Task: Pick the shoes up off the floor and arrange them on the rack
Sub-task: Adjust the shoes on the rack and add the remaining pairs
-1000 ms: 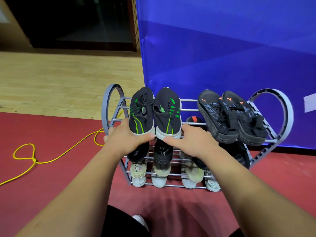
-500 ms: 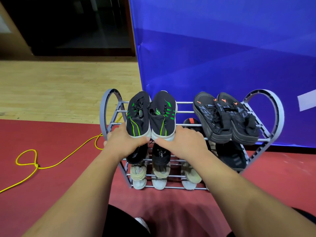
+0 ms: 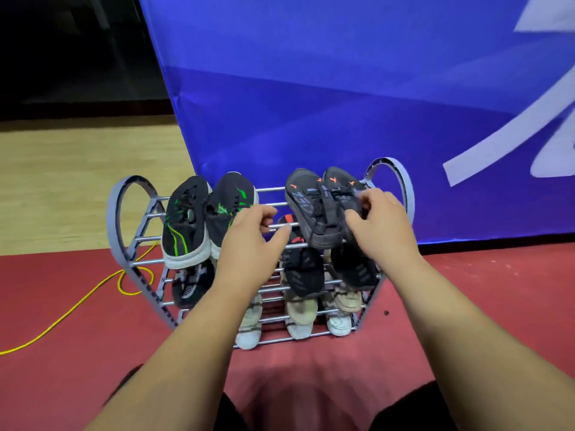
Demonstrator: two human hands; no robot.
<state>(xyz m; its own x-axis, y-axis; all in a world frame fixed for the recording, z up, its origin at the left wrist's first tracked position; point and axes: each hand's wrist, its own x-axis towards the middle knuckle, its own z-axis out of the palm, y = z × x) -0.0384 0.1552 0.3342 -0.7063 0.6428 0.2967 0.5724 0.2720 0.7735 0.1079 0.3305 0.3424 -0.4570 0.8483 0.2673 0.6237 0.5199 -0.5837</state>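
Left hand (image 3: 252, 241) covers green shoe (image 3: 227, 208) heel; left arm (image 3: 214, 331) hides part of lower shoes (image 3: 250, 326). Right hand (image 3: 376, 225) covers orange shoe (image 3: 337, 188) heel. Both grips blurred, unclear. Cable (image 3: 60, 318) and banner (image 3: 311, 104) print cut off at edges.

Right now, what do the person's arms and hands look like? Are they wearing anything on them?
Both arms are bare as far as the picture shows, with no sleeves. The left hand and the right hand have no gloves, and I can see no watch, bracelet or ring.
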